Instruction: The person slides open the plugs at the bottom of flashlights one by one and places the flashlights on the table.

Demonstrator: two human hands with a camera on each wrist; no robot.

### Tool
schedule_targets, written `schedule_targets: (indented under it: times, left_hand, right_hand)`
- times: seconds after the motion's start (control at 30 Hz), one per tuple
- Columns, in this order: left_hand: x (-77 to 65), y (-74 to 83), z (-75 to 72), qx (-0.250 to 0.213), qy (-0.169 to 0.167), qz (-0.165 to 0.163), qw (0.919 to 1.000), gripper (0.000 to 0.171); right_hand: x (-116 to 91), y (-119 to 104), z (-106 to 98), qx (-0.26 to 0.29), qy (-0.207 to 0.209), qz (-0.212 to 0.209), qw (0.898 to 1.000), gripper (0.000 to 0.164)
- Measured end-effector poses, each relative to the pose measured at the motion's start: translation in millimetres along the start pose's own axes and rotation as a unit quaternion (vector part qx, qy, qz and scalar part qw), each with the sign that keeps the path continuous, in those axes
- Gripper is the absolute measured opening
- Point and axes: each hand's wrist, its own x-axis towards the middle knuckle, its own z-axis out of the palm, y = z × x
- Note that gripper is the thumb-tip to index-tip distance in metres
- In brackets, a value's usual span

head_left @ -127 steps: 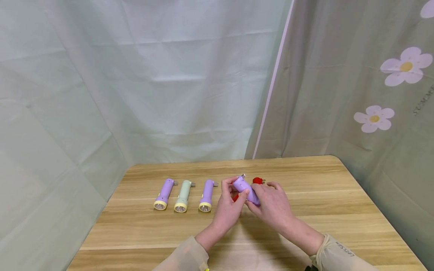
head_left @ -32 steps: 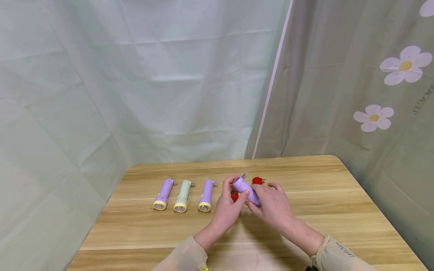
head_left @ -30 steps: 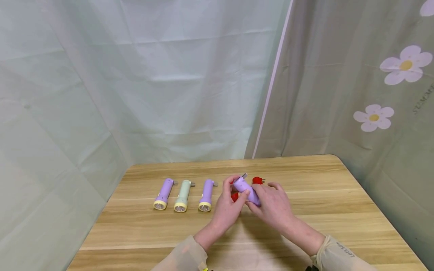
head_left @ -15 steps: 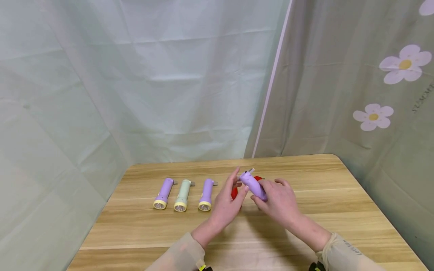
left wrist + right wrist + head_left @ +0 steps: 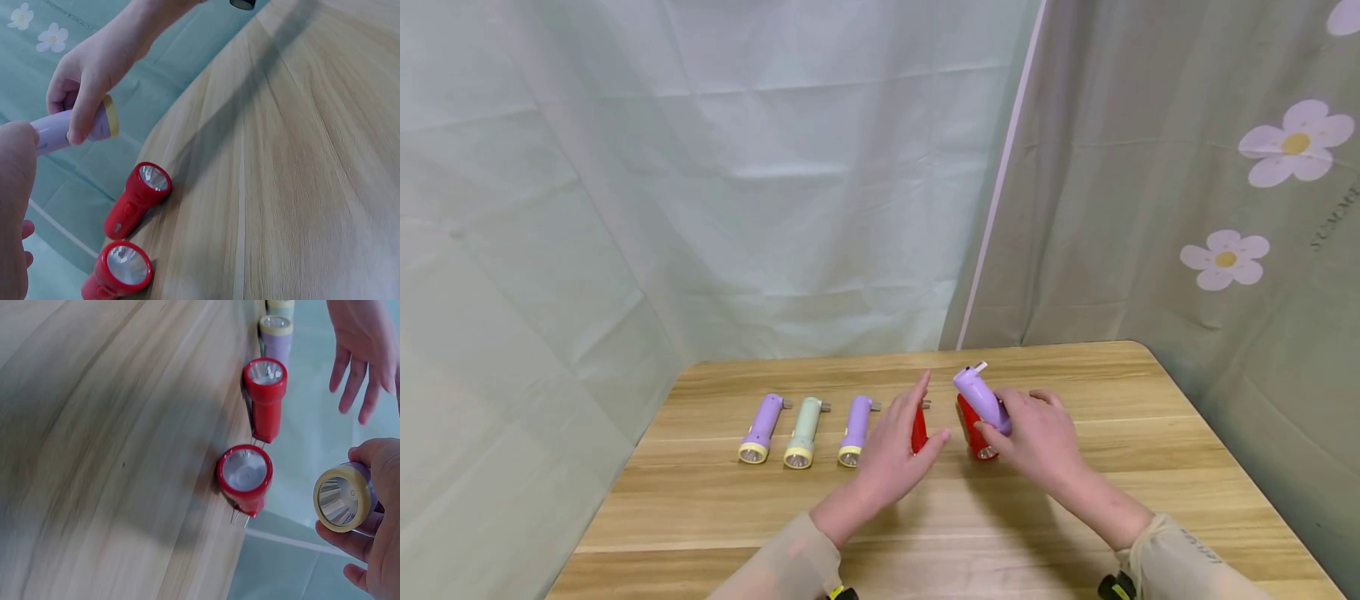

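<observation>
My right hand (image 5: pixel 1037 433) grips a purple flashlight (image 5: pixel 979 395) above the table, tilted, its plug prongs sticking out at the far end. Its cream-rimmed lens (image 5: pixel 342 499) shows in the right wrist view. My left hand (image 5: pixel 891 446) is apart from it, fingers extended and thumb spread, holding nothing. Two red flashlights lie on the table below: one (image 5: pixel 919 431) is partly hidden behind my left hand, the other (image 5: pixel 967 412) partly behind the held flashlight and right hand. Both red ones show their clear lenses in the left wrist view, the nearer red flashlight (image 5: pixel 128 265) at the bottom.
Left of my hands lie a purple flashlight (image 5: pixel 762 428), a pale green flashlight (image 5: pixel 805 430) and another purple flashlight (image 5: pixel 857 427), side by side with lenses toward me. The wooden table (image 5: pixel 700 525) ends at a hanging curtain (image 5: pixel 820 208) behind.
Both hands were on the purple flashlight; the left has let go and straightened its fingers. My right hand has carried the flashlight up and to the right, uncovering the right-hand red flashlight.
</observation>
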Motion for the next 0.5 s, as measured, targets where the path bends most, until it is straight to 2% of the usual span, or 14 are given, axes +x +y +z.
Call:
schedule_targets:
  times: [0.23,0.4,0.5]
  left_hand:
    - [-3.9,-7.4,-2.8,0.091,-0.034,0.039,0.9945,0.087]
    - [-8.1,-11.2,-1.8,0.157,-0.053,0.092,0.9819,0.084]
    - [-11.6,-12.2,-1.0,0.187,-0.065,0.112,0.9738,0.082]
  right_hand:
    - [0.0,12.4,-4.3,0.002,0.007,0.012,1.000,0.045]
    - [-0.8,21.6,-5.7,0.011,0.016,0.024,1.000,0.046]
    - [-1.0,27.7,-6.2,0.016,0.021,0.034,0.999,0.046]
